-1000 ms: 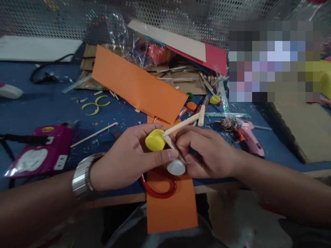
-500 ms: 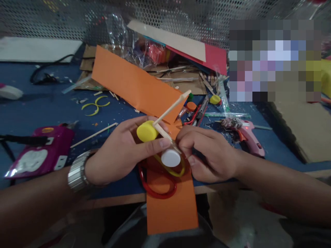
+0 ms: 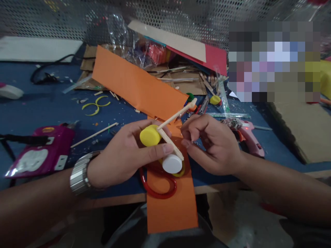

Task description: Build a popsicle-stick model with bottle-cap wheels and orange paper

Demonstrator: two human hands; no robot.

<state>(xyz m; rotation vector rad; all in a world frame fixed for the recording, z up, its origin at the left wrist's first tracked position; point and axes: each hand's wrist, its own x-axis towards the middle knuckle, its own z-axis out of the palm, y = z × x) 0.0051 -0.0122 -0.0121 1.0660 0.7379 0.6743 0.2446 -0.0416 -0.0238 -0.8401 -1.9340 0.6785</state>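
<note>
My left hand (image 3: 126, 151) grips a small assembly of wooden sticks (image 3: 170, 143) with bottle caps on it, the thumb pressing on the lower stick. A yellow bottle cap (image 3: 150, 135) sits at the left and a white bottle cap (image 3: 172, 164) at the near end; one stick angles up to the right. Just right of the assembly, and apart from it, my right hand (image 3: 212, 144) is curled with thumb and forefinger close together. Anything between those fingertips is too small to make out. Below lie scissors with red and yellow handles (image 3: 159, 196) on an orange card strip (image 3: 172, 217).
A pink glue gun (image 3: 252, 139) lies at the right, near a cutter knife (image 3: 203, 105) and a cardboard piece (image 3: 297, 131). Left are a purple device (image 3: 38, 148) and a loose stick (image 3: 94, 135). Orange card (image 3: 129, 82) and plastic wrapping (image 3: 119, 38) lie behind.
My right hand has drawn away from the near end of the stick, slightly up and right. The left hand and the assembly have shifted a little right and nearer.
</note>
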